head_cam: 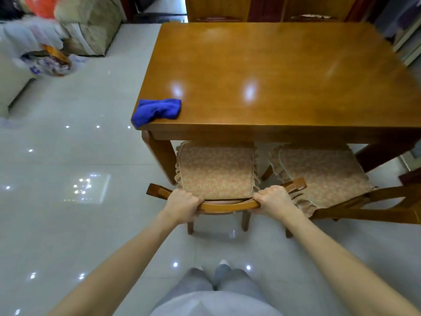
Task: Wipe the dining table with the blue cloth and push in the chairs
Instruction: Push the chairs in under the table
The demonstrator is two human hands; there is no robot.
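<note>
A glossy wooden dining table [284, 71] fills the upper right. The blue cloth [157, 110] lies bunched on its near left corner, partly over the edge. In front of me stands a wooden chair [225, 205] with a patterned cushion, its seat partly under the table's near side. My left hand [182, 205] grips the left part of the chair's curved top rail. My right hand [272, 200] grips the right part of the same rail. A second cushioned chair [319, 174] stands to the right, turned at an angle, its seat partly under the table.
Two more chairs [218, 10] stand at the table's far side. A sofa [91, 26] and a basket of items [49, 62] sit at the upper left. Shiny tiled floor [68, 179] stretches to the left and under my feet.
</note>
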